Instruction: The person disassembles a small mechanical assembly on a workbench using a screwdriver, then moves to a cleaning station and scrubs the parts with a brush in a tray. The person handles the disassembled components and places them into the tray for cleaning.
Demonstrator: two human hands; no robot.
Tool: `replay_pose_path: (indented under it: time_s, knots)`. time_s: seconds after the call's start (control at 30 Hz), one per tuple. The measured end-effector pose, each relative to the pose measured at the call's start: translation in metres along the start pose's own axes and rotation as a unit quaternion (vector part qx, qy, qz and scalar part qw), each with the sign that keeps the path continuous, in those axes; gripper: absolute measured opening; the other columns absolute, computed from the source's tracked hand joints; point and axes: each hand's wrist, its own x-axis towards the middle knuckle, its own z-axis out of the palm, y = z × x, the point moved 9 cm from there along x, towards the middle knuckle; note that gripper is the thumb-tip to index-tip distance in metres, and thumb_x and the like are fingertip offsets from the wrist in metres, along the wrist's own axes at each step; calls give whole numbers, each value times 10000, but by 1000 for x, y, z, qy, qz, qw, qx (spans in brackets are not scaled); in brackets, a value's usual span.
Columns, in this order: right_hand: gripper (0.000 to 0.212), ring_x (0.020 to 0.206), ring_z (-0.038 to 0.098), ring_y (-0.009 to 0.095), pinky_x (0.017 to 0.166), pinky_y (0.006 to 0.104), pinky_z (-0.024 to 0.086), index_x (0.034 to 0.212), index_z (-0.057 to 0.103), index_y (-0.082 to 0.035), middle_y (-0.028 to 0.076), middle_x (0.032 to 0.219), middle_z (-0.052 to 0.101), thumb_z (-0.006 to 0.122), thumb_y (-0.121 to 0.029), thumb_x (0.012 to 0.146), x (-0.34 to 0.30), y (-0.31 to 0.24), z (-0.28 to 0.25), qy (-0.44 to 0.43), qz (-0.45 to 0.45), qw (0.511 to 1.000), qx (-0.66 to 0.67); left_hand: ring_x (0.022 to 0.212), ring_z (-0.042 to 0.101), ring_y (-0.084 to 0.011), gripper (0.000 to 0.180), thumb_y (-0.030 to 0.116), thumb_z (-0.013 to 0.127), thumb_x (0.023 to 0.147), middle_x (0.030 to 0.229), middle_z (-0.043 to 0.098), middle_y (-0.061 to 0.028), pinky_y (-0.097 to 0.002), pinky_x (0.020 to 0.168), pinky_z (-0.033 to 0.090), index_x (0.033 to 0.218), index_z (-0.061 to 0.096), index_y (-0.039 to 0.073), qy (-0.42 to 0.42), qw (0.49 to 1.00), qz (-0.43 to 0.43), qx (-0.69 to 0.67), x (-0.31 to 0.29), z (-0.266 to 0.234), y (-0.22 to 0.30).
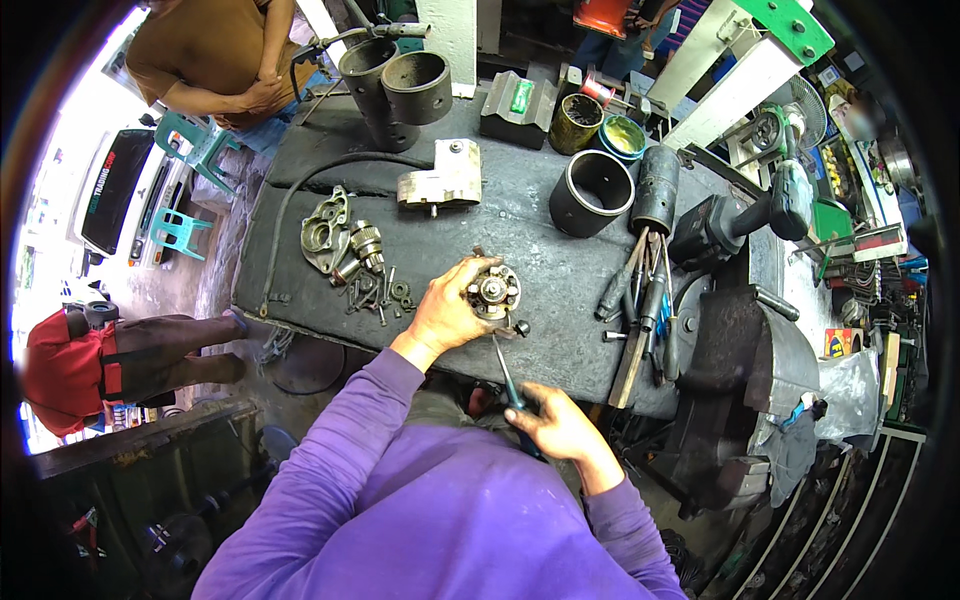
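Observation:
Near the front edge of the dark workbench (520,250), my left hand (443,315) is closed around a round metal part (494,291) with a ring of rounded pieces about its hub. My right hand (560,428) grips a screwdriver (512,390) by its dark handle; the tip points up and away, just below the round part. Whether the tip touches it I cannot tell. Left of my left hand lie a cast metal housing (322,236), a geared shaft (366,245) and several loose bolts (372,296).
Farther back stand a silvery metal unit (440,180) with a hose, black cylinders (592,192) and open cans (576,122). Screwdrivers and other hand tools (650,305) bunch at the right, near a cordless impact wrench (725,225). Two people, in brown (195,50) and red (65,370), are at the left.

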Motion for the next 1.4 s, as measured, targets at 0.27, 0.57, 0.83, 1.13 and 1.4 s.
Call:
replay_pose_path:
  time_s: [0.27, 0.57, 0.83, 1.13, 1.4]
  knots:
    - [498, 1083, 712, 488, 929, 507, 553, 1324, 605, 129, 361, 1137, 712, 707, -238, 1004, -8, 44, -84, 379, 60, 909, -160, 1387, 530, -373, 888, 221, 967, 589, 1432, 552, -186, -448, 1184, 434, 1398, 625, 95, -112, 993, -46, -10, -3, -2, -5]
    - [586, 1291, 585, 432, 1133, 465, 456, 1412, 567, 28, 262, 1367, 603, 779, -179, 907, 45, -10, -70, 331, -18, 907, -259, 1404, 492, -409, 750, 288, 969, 590, 1491, 484, -214, -486, 1186, 416, 1270, 721, 90, -101, 993, -10, -65, 13, -18, -3]
    - [843, 1375, 513, 452, 1180, 456, 418, 1507, 427, 82, 303, 1448, 526, 841, -153, 812, 78, -13, -29, 295, -8, 937, -189, 1121, 693, -316, 587, 299, 918, 705, 1182, 715, -155, -410, 1030, 532, 1174, 687, 30, 7, 964, 115, -241, 80, -108, 57]
    - [747, 1308, 580, 313, 1119, 425, 466, 1511, 483, -4, 196, 1395, 584, 827, -134, 860, 52, -4, -32, 358, 20, 923, -142, 1185, 609, -366, 640, 298, 901, 709, 1192, 652, -162, -470, 1036, 507, 1242, 673, 26, -126, 977, -75, 156, 42, -139, -106]
    - [644, 1245, 613, 329, 1077, 428, 487, 1467, 530, -7, 196, 1328, 619, 801, -134, 897, 31, 9, -32, 405, 51, 898, -166, 1233, 554, -335, 698, 288, 886, 741, 1346, 607, -177, -497, 1052, 416, 1343, 622, 53, -95, 936, 23, 339, 29, -117, -95]
